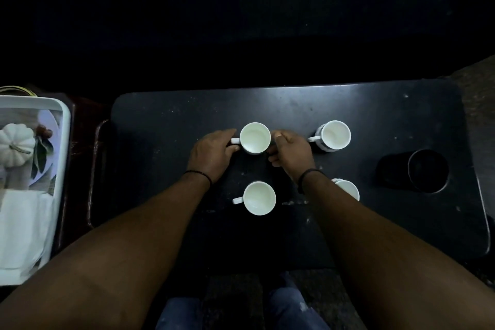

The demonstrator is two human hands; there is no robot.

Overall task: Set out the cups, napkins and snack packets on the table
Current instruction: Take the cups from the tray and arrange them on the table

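Note:
Several white cups stand upright and empty on a small black table (375, 222). My left hand (211, 154) holds the handle side of the far middle cup (255, 138), and my right hand (290, 151) touches its other side. A second cup (333, 135) sits far right, a third (259, 198) near the middle, and a fourth (348, 188) lies half hidden behind my right forearm. White napkins (22, 225) lie in the tray at left. No snack packets can be made out.
A white tray (63, 120) with a pumpkin picture stands left of the table on a dark stand. A black cylinder container (413, 171) lies on its side at the table's right end. My knees show below the table's near edge.

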